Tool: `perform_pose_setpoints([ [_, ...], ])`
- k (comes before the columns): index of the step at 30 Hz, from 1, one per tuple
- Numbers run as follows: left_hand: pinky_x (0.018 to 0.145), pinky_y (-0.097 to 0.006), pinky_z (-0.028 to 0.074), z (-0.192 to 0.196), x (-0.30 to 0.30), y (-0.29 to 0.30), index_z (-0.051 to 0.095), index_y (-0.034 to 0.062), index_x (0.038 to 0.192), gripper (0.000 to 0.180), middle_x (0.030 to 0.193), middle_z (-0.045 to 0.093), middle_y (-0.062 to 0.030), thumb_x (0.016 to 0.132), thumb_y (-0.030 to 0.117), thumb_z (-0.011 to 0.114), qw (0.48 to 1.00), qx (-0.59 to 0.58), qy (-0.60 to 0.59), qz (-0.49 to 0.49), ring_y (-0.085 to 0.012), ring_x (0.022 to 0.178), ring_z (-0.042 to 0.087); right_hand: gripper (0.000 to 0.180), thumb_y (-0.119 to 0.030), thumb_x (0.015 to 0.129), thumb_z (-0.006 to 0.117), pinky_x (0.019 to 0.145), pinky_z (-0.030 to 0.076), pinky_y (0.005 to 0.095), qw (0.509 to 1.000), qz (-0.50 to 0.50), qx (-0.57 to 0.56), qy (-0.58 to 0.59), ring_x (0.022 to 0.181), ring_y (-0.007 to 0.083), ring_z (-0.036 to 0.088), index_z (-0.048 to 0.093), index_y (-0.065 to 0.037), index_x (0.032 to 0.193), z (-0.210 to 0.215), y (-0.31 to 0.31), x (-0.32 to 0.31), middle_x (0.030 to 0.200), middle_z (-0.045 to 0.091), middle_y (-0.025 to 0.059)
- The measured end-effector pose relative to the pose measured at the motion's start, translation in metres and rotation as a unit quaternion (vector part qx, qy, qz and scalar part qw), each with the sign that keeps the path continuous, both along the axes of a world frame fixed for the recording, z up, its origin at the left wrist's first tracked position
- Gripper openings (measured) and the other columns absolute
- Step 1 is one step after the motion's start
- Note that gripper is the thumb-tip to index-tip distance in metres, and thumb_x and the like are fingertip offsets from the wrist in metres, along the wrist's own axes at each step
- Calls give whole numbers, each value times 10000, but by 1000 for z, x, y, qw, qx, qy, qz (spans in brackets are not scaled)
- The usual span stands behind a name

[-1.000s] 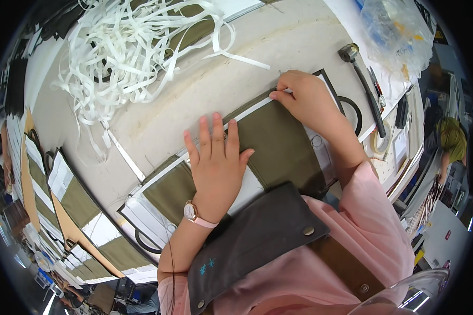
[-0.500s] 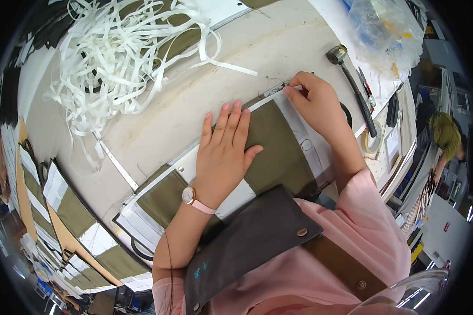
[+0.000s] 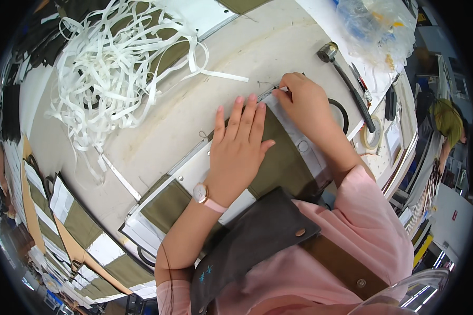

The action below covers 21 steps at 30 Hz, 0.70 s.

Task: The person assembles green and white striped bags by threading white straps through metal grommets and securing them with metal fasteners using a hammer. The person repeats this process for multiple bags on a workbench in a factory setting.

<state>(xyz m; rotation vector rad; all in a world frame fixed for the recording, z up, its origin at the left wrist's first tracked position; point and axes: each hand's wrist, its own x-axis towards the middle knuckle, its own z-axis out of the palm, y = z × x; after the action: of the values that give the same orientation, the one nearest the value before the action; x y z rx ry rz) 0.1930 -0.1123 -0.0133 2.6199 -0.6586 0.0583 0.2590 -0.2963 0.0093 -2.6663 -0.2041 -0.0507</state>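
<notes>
A long panel of olive and white fabric (image 3: 278, 149) lies slantwise on the table in front of me, with small round snaps along its white part. My left hand (image 3: 239, 149) rests flat on its middle, fingers stretched toward the far edge and thumb out to the side. At the panel's far right corner, my right hand (image 3: 302, 102) is closed in a pinch of thumb and forefinger on the edge. A bit of white shows at those fingertips; exactly what layers they grip is hidden. A dark loop handle (image 3: 340, 114) sticks out beside my right wrist.
Tangled white tape (image 3: 115, 73) is heaped at the far left. A hammer (image 3: 347, 86) lies at the right, near a tape roll (image 3: 373, 135) and a clear plastic bag (image 3: 376, 31). More olive and white panels (image 3: 84, 215) are stacked at the left. Another person (image 3: 446, 126) is at far right.
My left hand has slid to the right along the panel, staying flat. My right hand keeps its pinch at the far corner. The whole view has shifted slightly.
</notes>
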Motion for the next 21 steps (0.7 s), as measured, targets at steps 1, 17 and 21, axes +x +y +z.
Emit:
perform_pose_setpoints([
  [1, 1207, -534, 206, -3, 4, -3, 470, 19, 1452, 662, 1582, 379, -138, 917, 355, 667, 1000, -11, -2, -12, -312, 1475, 328, 158, -143, 861, 707, 634, 474, 397, 1000, -8, -9, -5, 688, 309, 600, 623, -10, 877, 1, 0, 0, 818, 626, 149],
  [17, 1208, -524, 218, -8, 7, -2, 465, 18, 1453, 607, 1557, 418, -149, 963, 345, 614, 999, -40, 10, -18, -308, 1450, 376, 118, -114, 890, 643, 702, 518, 467, 1000, -13, -14, 10, 785, 387, 642, 602, -6, 873, 4, -9, 2, 871, 652, 169],
  [21, 1209, -524, 215, -8, 7, 0, 466, 22, 1453, 605, 1553, 424, -150, 968, 355, 607, 999, -42, 14, -18, -311, 1448, 379, 132, -130, 894, 647, 699, 523, 471, 999, -12, -35, 7, 786, 388, 645, 597, -8, 887, 1, -7, 2, 870, 645, 170],
])
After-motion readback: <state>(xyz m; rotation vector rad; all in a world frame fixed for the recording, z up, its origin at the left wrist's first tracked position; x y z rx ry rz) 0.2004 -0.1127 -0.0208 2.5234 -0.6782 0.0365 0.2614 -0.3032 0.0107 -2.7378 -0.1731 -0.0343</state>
